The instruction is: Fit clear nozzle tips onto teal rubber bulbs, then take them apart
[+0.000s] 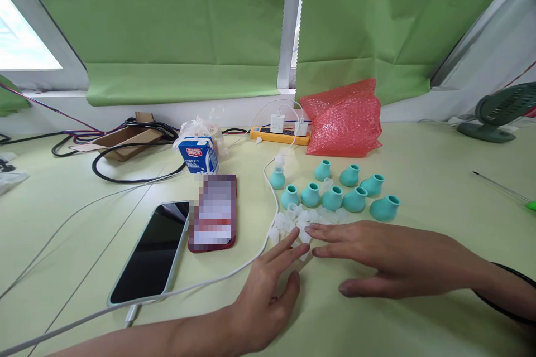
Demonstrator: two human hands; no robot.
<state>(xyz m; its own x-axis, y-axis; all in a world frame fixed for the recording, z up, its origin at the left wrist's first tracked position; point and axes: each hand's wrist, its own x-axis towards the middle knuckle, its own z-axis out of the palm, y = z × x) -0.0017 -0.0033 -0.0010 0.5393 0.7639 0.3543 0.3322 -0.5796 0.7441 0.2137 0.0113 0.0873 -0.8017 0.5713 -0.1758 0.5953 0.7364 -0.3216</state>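
Several small translucent white plastic pieces lie in a loose heap on the table. At the heap's near edge, my left hand has its fingers stretched out, the tips touching or just over the pieces. My right hand lies flat beside it, fingers extended toward the same pieces, thumb apart. Neither hand grips anything. Behind the heap stand several teal bulb-shaped pieces with round open necks. One teal bulb at the left has a white piece sitting in its neck.
A white cable runs left of the heap. Two phones lie there, one dark-screened and one lit. Behind stand a milk carton, an orange power strip and a red bubble-wrap bag. A screwdriver and fan are right.
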